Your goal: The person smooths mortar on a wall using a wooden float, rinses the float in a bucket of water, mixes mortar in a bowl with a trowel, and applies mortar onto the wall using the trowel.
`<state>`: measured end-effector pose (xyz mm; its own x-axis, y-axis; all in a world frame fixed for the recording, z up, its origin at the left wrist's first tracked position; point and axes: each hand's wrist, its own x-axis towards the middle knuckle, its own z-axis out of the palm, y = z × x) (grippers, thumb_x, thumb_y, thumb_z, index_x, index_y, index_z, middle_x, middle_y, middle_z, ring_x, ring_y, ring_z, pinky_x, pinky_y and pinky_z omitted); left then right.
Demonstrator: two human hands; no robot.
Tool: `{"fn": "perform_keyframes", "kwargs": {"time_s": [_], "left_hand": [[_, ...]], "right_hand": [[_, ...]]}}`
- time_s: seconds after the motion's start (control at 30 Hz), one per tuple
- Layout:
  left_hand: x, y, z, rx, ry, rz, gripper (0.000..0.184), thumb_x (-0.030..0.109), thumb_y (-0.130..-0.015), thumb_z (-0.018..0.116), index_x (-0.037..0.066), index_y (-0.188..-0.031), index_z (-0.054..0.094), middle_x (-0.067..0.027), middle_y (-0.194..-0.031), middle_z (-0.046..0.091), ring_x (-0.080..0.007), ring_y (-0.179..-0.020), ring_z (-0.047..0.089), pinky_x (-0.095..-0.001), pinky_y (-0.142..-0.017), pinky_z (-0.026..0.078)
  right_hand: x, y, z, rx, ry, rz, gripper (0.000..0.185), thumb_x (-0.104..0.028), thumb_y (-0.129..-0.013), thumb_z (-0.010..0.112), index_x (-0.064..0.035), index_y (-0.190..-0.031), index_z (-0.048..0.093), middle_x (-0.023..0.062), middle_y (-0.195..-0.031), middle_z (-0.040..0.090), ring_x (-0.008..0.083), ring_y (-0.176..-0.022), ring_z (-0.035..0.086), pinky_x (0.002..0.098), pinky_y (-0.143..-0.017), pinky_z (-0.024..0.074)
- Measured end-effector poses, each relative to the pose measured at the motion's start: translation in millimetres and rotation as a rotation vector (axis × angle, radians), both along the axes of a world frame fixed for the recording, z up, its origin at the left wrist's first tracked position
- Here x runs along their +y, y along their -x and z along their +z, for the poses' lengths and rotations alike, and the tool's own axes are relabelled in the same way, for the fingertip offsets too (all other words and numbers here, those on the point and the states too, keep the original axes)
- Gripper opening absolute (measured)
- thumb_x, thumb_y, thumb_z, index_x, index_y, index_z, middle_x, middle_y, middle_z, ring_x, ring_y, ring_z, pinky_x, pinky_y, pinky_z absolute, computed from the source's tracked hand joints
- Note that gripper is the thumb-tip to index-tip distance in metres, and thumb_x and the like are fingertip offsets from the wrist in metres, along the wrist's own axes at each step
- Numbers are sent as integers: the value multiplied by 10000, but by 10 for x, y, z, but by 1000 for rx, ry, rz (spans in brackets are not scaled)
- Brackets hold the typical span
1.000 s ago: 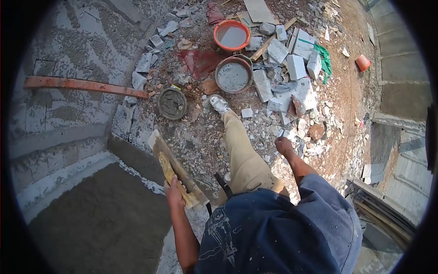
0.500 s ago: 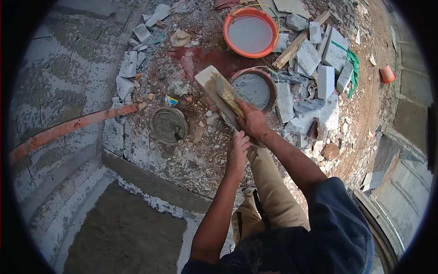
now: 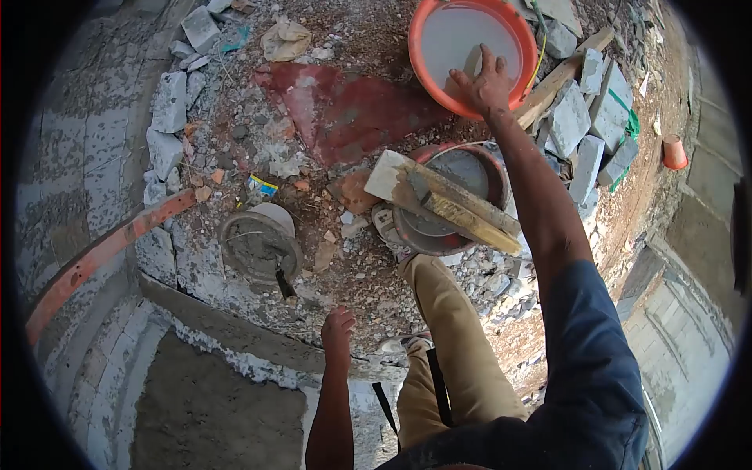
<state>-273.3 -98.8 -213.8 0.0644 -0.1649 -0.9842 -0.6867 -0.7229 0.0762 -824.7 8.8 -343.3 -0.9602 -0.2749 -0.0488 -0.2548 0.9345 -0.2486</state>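
My right hand [image 3: 487,82] is spread over the orange bucket [image 3: 423,59] of cloudy water, its fingers at or just above the surface. A float with a yellowish handle [image 3: 462,219] rests across the rim of the bucket of grey mix [image 3: 501,188], touched by neither hand. Below and left of it, my left hand [image 3: 338,325] hangs over the rubble with its fingers curled, and what is in it, if anything, is too small to make out. Nearest to it stands a small bucket of mortar [image 3: 254,247] with a dark handle sticking out.
Broken blocks [image 3: 570,121] and a wooden plank [image 3: 548,90] lie at the right. A dark red sheet [image 3: 345,113] is on the ground. At the left an orange-red bar [image 3: 102,254] leans out, above a wet cement surface [image 3: 211,407]. A small orange pail [image 3: 674,152] is far right.
The float has been let go and now lies across the mix bucket. My right hand has moved up to the water bucket, and my left hand has drawn back down and left.
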Motion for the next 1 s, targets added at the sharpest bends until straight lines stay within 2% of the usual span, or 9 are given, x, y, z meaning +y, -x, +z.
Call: {"fn": "perform_keyframes", "kwargs": {"time_s": [0.1,0.2,0.27,0.33,0.47,0.6,0.7,0.83,1.0], "left_hand": [[55,-197,-175,-68,-8,15,656,559,-996,448,42,-1396,500,-145,-1282,616,-254,-1141,595,-437,-1000,395],[214,-261,-299,-122,-52,79,593,509,-979,495,51,-1355,531,-123,-1218,637,-225,-1078,607,-404,-925,411],[334,-177,-321,-146,-71,96,526,474,-964,524,69,-1296,575,-92,-1120,661,-183,-986,615,-345,-823,422],[431,-168,-326,-122,-87,126,501,463,-955,557,67,-1260,585,-75,-1096,661,-167,-954,616,-330,-785,426],[455,-45,-279,-38,-116,167,495,455,-949,575,76,-1266,585,-69,-1102,660,-168,-967,619,-323,-801,427],[370,-26,-261,15,-101,184,516,468,-952,552,86,-1298,579,-79,-1145,661,-185,-1009,624,-342,-866,426],[279,-45,-132,21,-46,217,532,465,-955,549,57,-1295,582,-96,-1124,660,-185,-967,625,-323,-815,434],[363,-343,-40,40,-22,236,541,475,-952,553,61,-1298,585,-112,-1145,661,-200,-999,630,-338,-830,448],[685,-804,1,36,-50,273,574,508,-947,544,82,-1330,562,-93,-1164,669,-194,-1024,632,-383,-883,429]], "right_hand": [[-183,486,-485,-395,-218,-170,588,-355,-866,634,-98,-1383,523,233,-1378,544,376,-1273,540,460,-1030,459],[61,701,-1260,-506,-562,5,484,-280,-852,601,-86,-1295,616,235,-1313,603,375,-1201,598,448,-1008,476],[129,689,-1291,-438,-710,130,431,-250,-848,589,-85,-1239,662,216,-1263,640,376,-1157,624,442,-989,490],[21,483,-643,-413,-689,160,394,-242,-849,586,-86,-1196,688,182,-1212,673,378,-1122,640,436,-962,509],[-58,352,-300,-106,-218,-35,298,-223,-867,564,-86,-1084,715,167,-1095,701,368,-1092,648,430,-910,532],[329,845,-890,-265,-450,221,322,-265,-873,569,-59,-1103,658,198,-1065,690,370,-1086,646,432,-866,538],[-113,449,-236,-358,-23,-232,350,-328,-936,565,-12,-1062,646,196,-961,702,331,-906,698,448,-758,546],[68,515,248,-839,536,-400,600,-557,-973,528,32,-1025,631,143,-847,690,218,-669,661,326,-577,519],[155,425,736,-674,443,-361,468,-464,-966,606,-8,-1056,661,102,-881,704,186,-748,682,341,-641,529]]}}
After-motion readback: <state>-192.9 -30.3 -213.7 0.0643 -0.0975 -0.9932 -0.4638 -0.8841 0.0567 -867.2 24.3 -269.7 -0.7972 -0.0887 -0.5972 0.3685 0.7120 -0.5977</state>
